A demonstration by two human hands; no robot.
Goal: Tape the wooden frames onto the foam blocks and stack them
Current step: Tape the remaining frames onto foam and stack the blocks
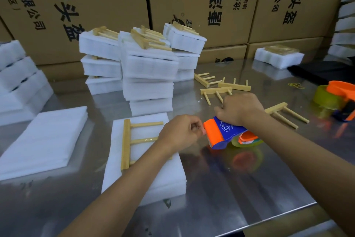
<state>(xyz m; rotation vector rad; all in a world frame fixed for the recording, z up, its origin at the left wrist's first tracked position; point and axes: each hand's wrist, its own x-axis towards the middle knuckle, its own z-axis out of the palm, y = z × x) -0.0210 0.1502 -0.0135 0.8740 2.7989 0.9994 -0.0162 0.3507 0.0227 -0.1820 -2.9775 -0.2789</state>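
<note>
- Wooden frame (132,141) lies flat on a foam block (146,175) at lower centre; its long rail runs near-vertically in frame, with the pegs pointing right.
- Right hand (240,109) grips a blue-and-orange tape dispenser (221,133), fingers curled round its handle, orange cutter end pointing left.
- Left hand (180,134) has fingers curled, fingertips pinched together at the cutter edge; tape itself cannot be made out.
- Stacked foam blocks (148,71) topped with frames stand at upper centre.
- Loose frames (221,86) lie on the steel table (240,188) at centre right.
</note>
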